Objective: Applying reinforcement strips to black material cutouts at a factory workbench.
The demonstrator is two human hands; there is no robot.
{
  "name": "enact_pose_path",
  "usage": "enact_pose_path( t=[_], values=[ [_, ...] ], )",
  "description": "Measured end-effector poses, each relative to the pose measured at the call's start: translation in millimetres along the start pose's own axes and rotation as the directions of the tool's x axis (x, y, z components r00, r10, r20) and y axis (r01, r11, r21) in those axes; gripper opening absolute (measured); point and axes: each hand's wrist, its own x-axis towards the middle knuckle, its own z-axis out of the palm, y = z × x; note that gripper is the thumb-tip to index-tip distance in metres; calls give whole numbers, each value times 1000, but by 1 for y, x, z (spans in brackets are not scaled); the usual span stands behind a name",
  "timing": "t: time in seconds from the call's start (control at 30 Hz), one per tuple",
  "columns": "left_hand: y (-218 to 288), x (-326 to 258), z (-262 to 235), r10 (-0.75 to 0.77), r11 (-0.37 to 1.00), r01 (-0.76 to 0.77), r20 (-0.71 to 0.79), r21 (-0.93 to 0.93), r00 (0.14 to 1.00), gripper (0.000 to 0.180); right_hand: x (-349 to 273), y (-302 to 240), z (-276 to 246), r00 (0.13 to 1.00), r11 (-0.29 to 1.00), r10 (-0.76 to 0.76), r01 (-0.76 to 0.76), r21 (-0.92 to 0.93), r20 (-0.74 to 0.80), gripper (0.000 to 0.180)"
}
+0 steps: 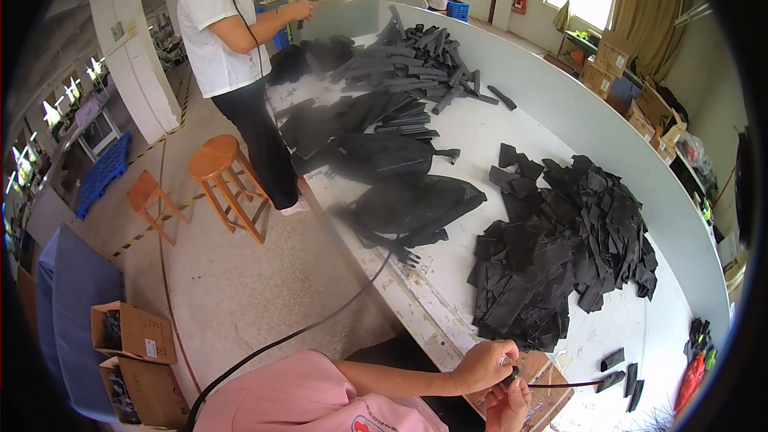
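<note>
My left hand (pixel 483 365) and my right hand (pixel 510 406) are close together at the table's near edge. Pinched between their fingers is a small black piece (pixel 511 376), partly hidden, perhaps fabric. It sits at the near end of a thin dark rod (pixel 560 386), which runs right toward several short black fabric tubes (pixel 612 378). Just beyond my hands, a large heap of flat black fabric pieces (pixel 544 272) covers part of the white table (pixel 448 288). Under my hands shows a brown board (pixel 552 400).
A black cable (pixel 320 322) crosses from my lower left to dark bags (pixel 416 204). Black tubes (pixel 400 64) are piled farther off. A person in white (pixel 228 32) stands at left near a wooden stool (pixel 228 172). Cartons (pixel 136 332) stand lower left; a raised panel (pixel 576 104) borders the table.
</note>
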Motion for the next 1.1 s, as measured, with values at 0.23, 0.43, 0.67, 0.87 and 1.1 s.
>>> enact_pose_path(
  t=[0.23, 0.43, 0.67, 0.87, 1.1],
  values=[
    [-9, -1, -16, -169, 783, 324, 321, -530, 932, 15, 17, 16, -28, 996, 992, -78, 82, -92, 48, 17],
    [9, -5, -32, 161, -23, 813, 800, -582, 578, 36, 7, 10, -18, 965, 991, -131, 120, 64, 227, 28],
    [22, -2, -32, -93, 570, 563, 634, -599, 768, 41, 1, 5, -21, 922, 925, -357, 371, -80, 148, 23],
    [41, -11, -32, -111, 823, 303, 387, -481, 916, 17, -2, -3, -11, 874, 809, -471, 482, -336, 118, 10],
    [21, -20, -10, 88, 966, -73, 50, -248, 995, 12, -4, 2, -9, 872, 815, -484, 482, -323, 79, 11]
  ],
)
